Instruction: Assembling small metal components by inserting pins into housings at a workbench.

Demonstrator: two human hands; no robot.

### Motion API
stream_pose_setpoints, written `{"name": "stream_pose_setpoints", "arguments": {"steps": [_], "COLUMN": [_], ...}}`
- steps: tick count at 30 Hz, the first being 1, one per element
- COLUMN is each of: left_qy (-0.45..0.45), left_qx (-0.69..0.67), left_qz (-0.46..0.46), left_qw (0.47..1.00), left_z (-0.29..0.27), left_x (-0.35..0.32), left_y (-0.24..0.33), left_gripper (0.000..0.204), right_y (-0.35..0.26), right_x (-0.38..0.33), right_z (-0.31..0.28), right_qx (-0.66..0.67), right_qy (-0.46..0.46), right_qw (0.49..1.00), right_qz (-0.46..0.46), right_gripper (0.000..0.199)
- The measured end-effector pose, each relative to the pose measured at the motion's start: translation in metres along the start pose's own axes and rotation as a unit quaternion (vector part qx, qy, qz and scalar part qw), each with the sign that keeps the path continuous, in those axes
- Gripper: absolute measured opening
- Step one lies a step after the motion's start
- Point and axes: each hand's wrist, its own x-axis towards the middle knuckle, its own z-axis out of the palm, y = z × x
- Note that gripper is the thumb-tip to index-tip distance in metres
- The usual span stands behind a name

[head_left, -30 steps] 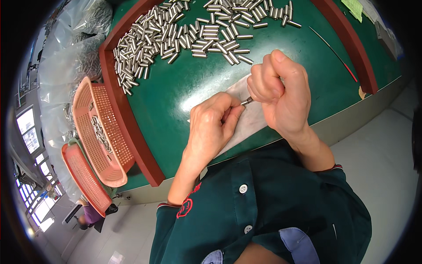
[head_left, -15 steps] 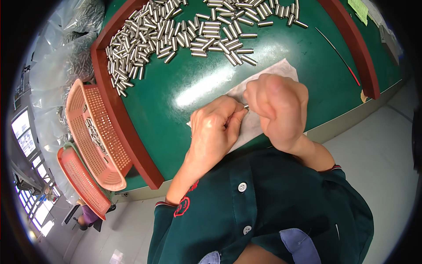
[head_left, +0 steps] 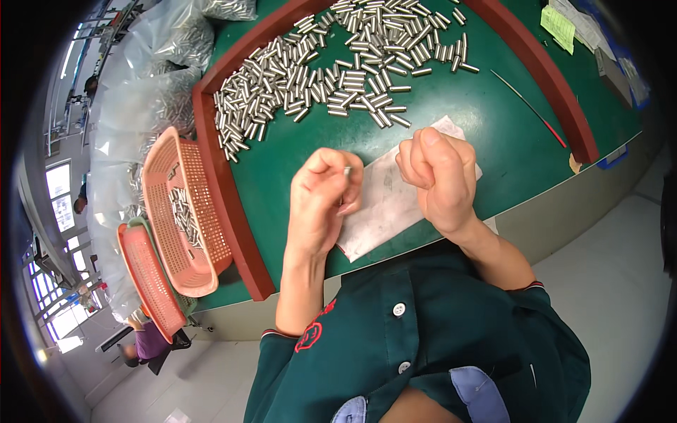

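Over the green table (head_left: 479, 134), the left hand (head_left: 321, 201) is curled with its fingertips pinched together on a small metal pin (head_left: 347, 170), whose bright end shows just above the thumb. Beside it, the right hand (head_left: 434, 176) is closed into a loose fist; whether it holds anything cannot be told, since the fingers hide the palm. Both hands hover over a white sheet of paper (head_left: 384, 204) that lies flat near the table's front edge, its lower corner reaching the rim. Farther back, a wide scatter of short silvery metal pins (head_left: 331, 70) spreads across the green surface inside a red-brown raised border (head_left: 226, 204) that curves around the work area. A thin rod with a red end (head_left: 532, 109) lies apart to the right of the scatter. Beyond the border at the far right, a small yellow-green label (head_left: 557, 25) and pale paper slips lie flat. At the left, outside the border, a pink plastic basket (head_left: 187, 211) holds more pins, with a second pink basket (head_left: 144, 278) beneath it. Clear plastic bags (head_left: 159, 84) filled with metal parts are heaped behind the baskets.
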Motion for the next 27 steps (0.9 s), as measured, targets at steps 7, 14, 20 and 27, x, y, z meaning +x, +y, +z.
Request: {"name": "stream_pose_setpoints", "arguments": {"steps": [7,14,20,27], "left_qy": [0.152,0.245,0.232,-0.005], "left_qx": [0.303,0.761,0.726,0.655], "left_qz": [0.081,0.171,0.118,0.004], "left_qw": [0.937,0.576,0.637,0.755], "left_z": [-0.004,-0.001,0.008,0.023], "left_x": [0.027,0.055,0.051,0.01], "left_y": [0.015,0.015,0.017,0.001], "left_gripper": [0.016,0.033,0.028,0.022], "right_y": [-0.003,-0.002,-0.002,-0.003], "right_x": [0.003,0.003,0.003,0.007], "right_z": [0.003,0.0,-0.001,0.0], "right_qx": [-0.031,0.001,0.0,-0.012], "right_qy": [0.008,0.005,0.015,0.042], "right_qw": [0.999,1.0,1.0,0.999], "right_qz": [0.008,0.018,0.024,0.03], "right_gripper": [0.04,0.038,0.038,0.04]}}
